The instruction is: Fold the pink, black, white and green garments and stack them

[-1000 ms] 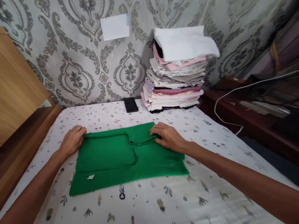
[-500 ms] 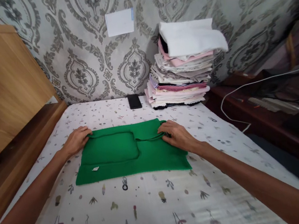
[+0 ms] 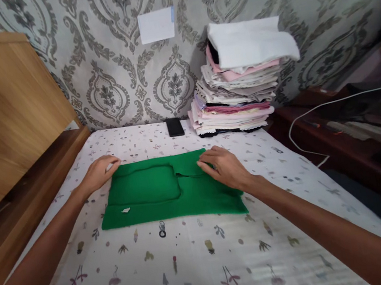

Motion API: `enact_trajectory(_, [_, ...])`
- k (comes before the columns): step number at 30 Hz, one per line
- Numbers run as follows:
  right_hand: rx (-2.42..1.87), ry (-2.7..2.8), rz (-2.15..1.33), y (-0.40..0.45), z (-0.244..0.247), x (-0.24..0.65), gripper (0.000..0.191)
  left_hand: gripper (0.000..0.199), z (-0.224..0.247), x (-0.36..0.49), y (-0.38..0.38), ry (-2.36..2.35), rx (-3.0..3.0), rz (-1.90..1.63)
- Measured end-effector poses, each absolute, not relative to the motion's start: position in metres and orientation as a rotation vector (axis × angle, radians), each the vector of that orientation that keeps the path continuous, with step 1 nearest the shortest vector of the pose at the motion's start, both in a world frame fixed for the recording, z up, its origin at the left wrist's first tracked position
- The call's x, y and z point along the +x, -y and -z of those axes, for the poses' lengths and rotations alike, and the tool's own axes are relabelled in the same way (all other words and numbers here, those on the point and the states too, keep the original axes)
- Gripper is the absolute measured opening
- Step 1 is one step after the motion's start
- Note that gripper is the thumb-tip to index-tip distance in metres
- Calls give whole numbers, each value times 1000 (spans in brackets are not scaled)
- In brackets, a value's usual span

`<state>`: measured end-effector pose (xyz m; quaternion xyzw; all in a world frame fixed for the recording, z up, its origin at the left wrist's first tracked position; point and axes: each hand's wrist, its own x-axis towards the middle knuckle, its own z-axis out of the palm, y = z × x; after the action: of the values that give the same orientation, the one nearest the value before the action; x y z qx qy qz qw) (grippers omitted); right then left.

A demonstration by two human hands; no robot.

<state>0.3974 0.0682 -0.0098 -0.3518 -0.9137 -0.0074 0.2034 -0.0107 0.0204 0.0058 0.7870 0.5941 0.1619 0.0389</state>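
A green folded garment [image 3: 143, 186] lies flat on the patterned white cloth, with a small white tag [image 3: 125, 210] near its lower left. A raised seam outlines a rectangle on its left half, and a short fold runs right from that. At its upper left corner is my left hand [image 3: 100, 172], fingers loosely curved with a gap by the thumb and nothing held. Over the garment's right part hovers or rests my right hand [image 3: 225, 167], its fingers apart; whether the fingertips touch the fabric I cannot tell.
A tall stack of folded clothes [image 3: 233, 92] leans by the wall, a white folded piece on top. Left of it lies a black phone [image 3: 175, 127]. A wooden panel [image 3: 4, 109] borders the left side. On the right, a white cable [image 3: 295, 121] runs over dark furniture.
My left hand has loosened from the garment's upper left corner. My right hand has let go of the fold at the upper right edge, which now lies flatter. The view has shifted slightly.
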Motion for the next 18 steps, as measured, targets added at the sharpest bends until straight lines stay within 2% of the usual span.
enact_trajectory(3, [-902, 2581, 43, -70, 27, 372, 47, 61, 9, 5, -26, -1862, 2359, -533])
enact_trajectory(6, [-859, 2717, -21, -74, 55, 360, 66, 74, 37, 17, -26, -1825, 2369, -237])
enact_trajectory(9, [-889, 2780, -108, -76, 69, 362, 70, 77, 55, 20, -21, -1817, 2368, -100])
enact_trajectory(12, [-908, 2693, -153, -70, 58, 370, 64, 71, 50, 18, -15, -1770, 2302, -217])
enact_trajectory(16, [-1067, 2381, -130, -45, 29, 392, 39, 51, 23, 31, 4, -1650, 2218, -545])
enact_trajectory(18, [-1248, 2248, -116, -29, 25, 406, 31, 43, 12, 49, 18, -1577, 2212, -576])
